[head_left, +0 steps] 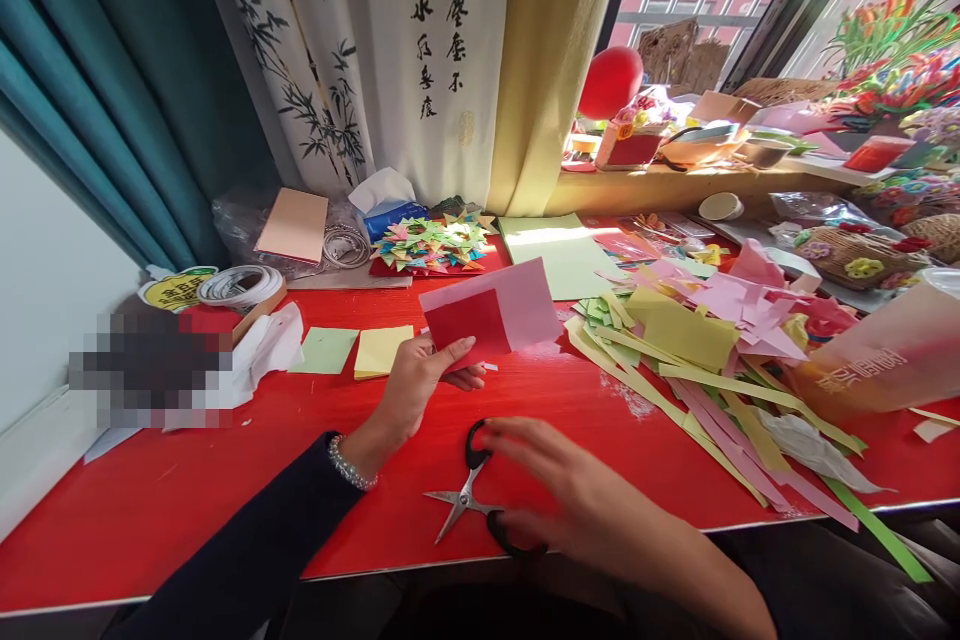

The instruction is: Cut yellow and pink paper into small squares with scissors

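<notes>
My left hand grips a pink sheet of paper between thumb and fingers, holding it above the table. A darker, shaded patch covers part of the sheet's near face. Below it, a pair of scissors with black handles lies on the red table, blades spread apart. My right hand is over the scissors' handles, blurred by motion, with its fingers apart. Its fingertips overlap the handles; whether they touch cannot be made out. Left of the pink sheet lie a yellow paper stack and a green paper square.
Paper strips and scraps pile up at the right, beside a translucent cup lying tilted. Folded paper stars and a pale green sheet are at the back. White tape rolls stand left. The table's front edge is close.
</notes>
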A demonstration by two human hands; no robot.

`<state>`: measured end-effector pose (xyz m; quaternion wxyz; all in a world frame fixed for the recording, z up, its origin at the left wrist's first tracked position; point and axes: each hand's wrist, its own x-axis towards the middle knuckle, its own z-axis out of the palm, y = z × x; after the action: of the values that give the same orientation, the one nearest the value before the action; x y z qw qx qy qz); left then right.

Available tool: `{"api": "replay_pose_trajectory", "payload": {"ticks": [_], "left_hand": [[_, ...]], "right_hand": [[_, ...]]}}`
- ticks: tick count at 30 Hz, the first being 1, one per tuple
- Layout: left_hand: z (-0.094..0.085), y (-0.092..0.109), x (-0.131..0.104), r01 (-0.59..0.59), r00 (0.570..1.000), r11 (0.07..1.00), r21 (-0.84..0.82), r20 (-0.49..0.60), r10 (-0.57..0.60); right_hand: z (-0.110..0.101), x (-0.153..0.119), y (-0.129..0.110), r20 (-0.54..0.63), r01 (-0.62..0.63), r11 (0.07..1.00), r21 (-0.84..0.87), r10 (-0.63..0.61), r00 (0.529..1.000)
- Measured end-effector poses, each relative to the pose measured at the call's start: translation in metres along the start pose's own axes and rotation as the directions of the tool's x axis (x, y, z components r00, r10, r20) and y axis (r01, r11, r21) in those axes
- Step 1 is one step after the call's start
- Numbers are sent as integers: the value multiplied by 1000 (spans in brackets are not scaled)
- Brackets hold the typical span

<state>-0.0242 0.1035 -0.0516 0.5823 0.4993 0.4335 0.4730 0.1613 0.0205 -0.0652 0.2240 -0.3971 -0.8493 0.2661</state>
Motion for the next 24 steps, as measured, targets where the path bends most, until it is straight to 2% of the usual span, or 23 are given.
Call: {"api": "replay_pose_trajectory", "payload": {"ticks": [2, 3, 7, 10, 13, 15, 17, 19, 21, 22, 24], "left_hand": [[-1, -1, 2, 23, 1000, 999, -36, -7, -23], [-1, -2, 2, 34, 999, 998, -46, -3, -34], [0, -2, 1, 57, 998, 996, -72, 18, -56], [-1, -2, 1, 47, 999, 995, -87, 8, -47], [-4, 0, 3, 28, 1000, 995, -93, -2, -28], [-5, 1, 3, 15, 1000, 995, -101, -5, -15], [-5, 2, 3, 5, 1000, 994, -108, 4, -5], [-5, 3, 3, 0, 1000, 993, -119, 20, 2], [-5, 4, 3, -2, 999, 991, -132, 32, 6], [-6, 4, 3, -2, 999, 990, -139, 34, 6], [-7, 4, 3, 2, 999, 989, -149, 33, 3]], "right_hand": [[8, -5, -7, 144, 187, 974, -130, -168, 975], [11, -6, -8, 180, 240, 955, -177, -208, 961], [16, -1, -1, 182, 283, 901, -328, -234, 955], [14, 3, 7, 135, 200, 901, -385, -160, 978], [6, 2, 10, 117, 66, 922, -381, -23, 993], [-2, 0, 9, 132, -57, 920, -389, 116, 984], [-12, -1, 5, 132, -202, 904, -376, 268, 954], [-21, -1, 3, 146, -312, 915, -255, 355, 923], [-26, -2, 5, 210, -376, 926, 29, 363, 908], [-27, -3, 8, 248, -398, 894, 204, 346, 905], [-26, -5, 14, 290, -419, 751, 511, 308, 906]]}}
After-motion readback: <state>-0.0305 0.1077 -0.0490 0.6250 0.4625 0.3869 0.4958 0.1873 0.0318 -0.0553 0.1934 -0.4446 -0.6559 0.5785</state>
